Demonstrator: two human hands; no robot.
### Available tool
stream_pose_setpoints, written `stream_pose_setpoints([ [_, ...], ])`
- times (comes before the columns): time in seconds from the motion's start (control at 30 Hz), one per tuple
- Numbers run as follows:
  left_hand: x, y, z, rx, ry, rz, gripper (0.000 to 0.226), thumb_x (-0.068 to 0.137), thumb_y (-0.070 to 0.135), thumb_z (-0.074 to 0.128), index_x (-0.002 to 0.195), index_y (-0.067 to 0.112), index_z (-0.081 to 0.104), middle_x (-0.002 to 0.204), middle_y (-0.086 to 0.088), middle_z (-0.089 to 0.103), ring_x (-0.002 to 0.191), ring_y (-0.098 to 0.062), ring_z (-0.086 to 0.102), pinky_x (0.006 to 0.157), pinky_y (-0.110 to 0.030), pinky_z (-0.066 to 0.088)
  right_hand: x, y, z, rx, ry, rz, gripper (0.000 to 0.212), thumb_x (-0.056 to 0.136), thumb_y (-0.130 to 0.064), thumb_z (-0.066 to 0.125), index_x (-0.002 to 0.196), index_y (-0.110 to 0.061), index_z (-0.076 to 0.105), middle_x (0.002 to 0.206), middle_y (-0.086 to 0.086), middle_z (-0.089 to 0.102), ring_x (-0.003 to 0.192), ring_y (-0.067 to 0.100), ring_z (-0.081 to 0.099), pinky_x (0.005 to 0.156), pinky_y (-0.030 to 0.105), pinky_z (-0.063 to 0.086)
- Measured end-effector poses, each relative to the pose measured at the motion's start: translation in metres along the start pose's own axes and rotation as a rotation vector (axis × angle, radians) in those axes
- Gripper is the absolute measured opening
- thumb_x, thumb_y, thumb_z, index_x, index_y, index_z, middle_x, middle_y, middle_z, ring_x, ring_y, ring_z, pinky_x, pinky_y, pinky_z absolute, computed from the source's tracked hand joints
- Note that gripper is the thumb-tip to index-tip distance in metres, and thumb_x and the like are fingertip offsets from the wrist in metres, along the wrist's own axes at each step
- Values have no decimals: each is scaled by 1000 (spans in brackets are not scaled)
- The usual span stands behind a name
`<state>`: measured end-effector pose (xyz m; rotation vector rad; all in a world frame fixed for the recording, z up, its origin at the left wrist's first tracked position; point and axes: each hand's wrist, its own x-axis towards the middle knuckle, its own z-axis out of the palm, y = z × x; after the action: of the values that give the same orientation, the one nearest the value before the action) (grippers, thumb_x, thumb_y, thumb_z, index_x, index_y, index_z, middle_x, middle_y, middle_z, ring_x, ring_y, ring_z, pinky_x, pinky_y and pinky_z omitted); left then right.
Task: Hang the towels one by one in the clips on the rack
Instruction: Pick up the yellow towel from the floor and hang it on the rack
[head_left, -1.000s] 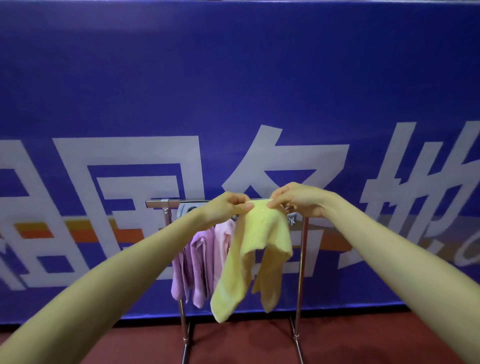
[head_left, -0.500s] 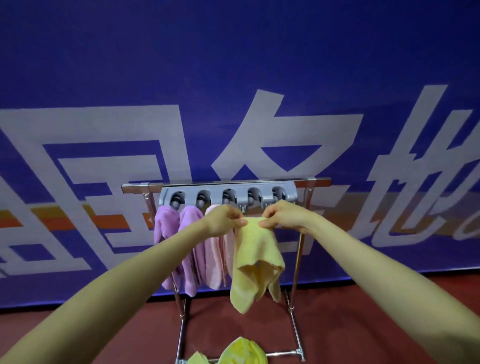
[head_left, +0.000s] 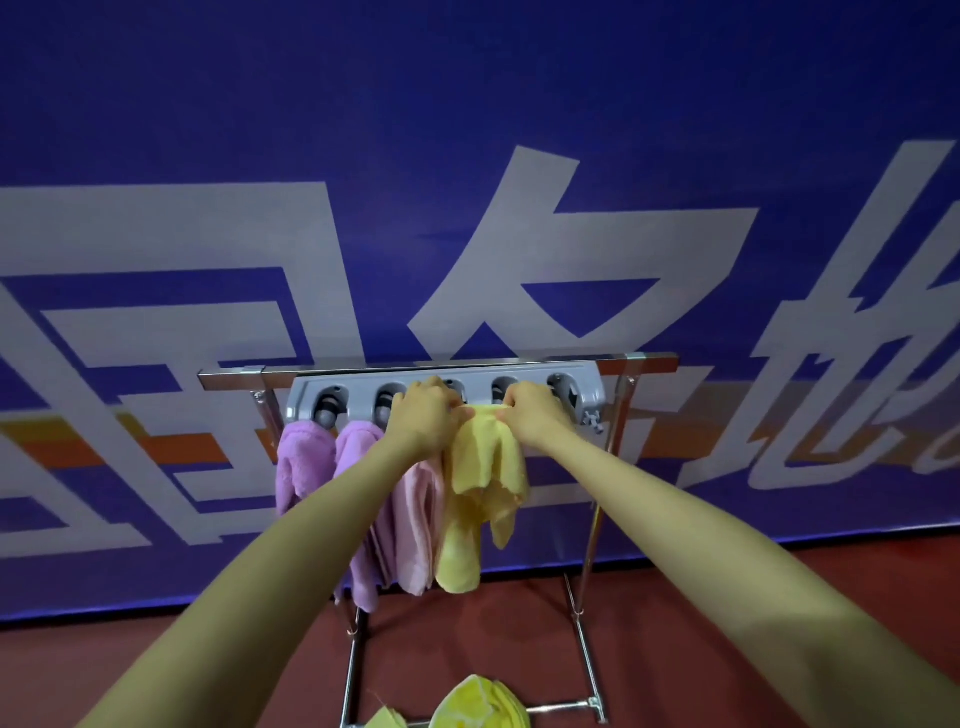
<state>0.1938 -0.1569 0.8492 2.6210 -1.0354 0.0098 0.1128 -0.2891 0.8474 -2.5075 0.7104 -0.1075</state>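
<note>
Head view, read left to right: two purple towels (head_left: 306, 467) and a pink towel (head_left: 415, 525) already hang from the rack (head_left: 644, 359), and the yellow towel (head_left: 485, 467) is being fitted at the fourth clip (head_left: 503, 387). Left hand (head_left: 423, 415) and right hand (head_left: 530, 413), arms outstretched, each pinch its bunched top edge in curled fingers just under the clips. Next, I judge, that edge must be pushed up until the clip bites; more yellow cloth (head_left: 480, 704) waits below.

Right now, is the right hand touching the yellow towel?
Touching. Head view: right hand pinches the top edge of the yellow towel just below the clip rail.
</note>
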Motion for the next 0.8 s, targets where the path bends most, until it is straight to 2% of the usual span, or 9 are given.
stream_pose_setpoints([
  [0.13,7,-6,17,144,-12,21,36,97,38,41,110,16,67,124,-6,53,109,-28,47,85,-39,34,12,5,23,-95,63,11,34,88,-4,47,59,-17,35,64,2,39,69,28,48,45,28,24],
  [0.2,7,-6,25,240,6,25,37,98,38,39,115,17,65,126,-4,52,112,-27,44,88,-40,33,15,9,32,-115,82,21,38,89,-4,48,57,-17,32,64,1,36,68,27,46,43,28,22],
  [0.27,6,-4,31,316,37,16,38,98,37,36,116,17,63,124,-3,53,111,-26,43,85,-39,33,14,9,36,-139,106,19,32,91,-8,49,61,-15,40,74,4,45,71,27,50,47,29,32],
  [0.4,-4,0,42,380,74,-4,36,100,35,34,115,19,62,122,-3,53,113,-27,42,84,-39,33,13,8,40,-99,117,64,12,92,-14,54,85,-10,62,93,12,61,87,32,63,64,36,50],
  [0.47,-9,1,47,367,75,-25,36,100,35,32,116,19,59,122,-2,54,114,-28,41,86,-39,32,12,12,44,-29,114,106,20,91,-19,54,73,-12,59,84,15,61,76,31,62,63,36,51],
  [0.57,-11,-3,46,277,88,-16,37,100,37,32,123,16,52,125,-3,55,116,-27,41,89,-39,32,6,19,47,75,139,106,42,92,-19,56,51,-17,44,62,5,48,55,22,46,49,29,42],
  [0.63,-12,-7,39,177,97,14,34,99,33,35,121,14,52,123,-5,57,113,-28,45,87,-38,33,-3,18,44,134,151,79,41,91,-17,57,51,-15,52,62,6,54,57,23,52,52,32,46],
  [0.7,-16,-10,31,-43,135,23,27,96,28,41,108,12,59,111,-9,63,104,-30,53,83,-40,40,-13,18,40,189,172,31,24,90,-12,55,70,-13,67,75,9,66,70,25,63,65,39,56],
  [0.8,-35,-8,15,-461,173,-1,24,94,26,45,97,11,63,93,-6,68,87,-24,62,78,-37,48,-29,19,30,273,221,-26,20,89,-7,53,92,-14,72,87,5,71,80,18,65,72,36,57],
])
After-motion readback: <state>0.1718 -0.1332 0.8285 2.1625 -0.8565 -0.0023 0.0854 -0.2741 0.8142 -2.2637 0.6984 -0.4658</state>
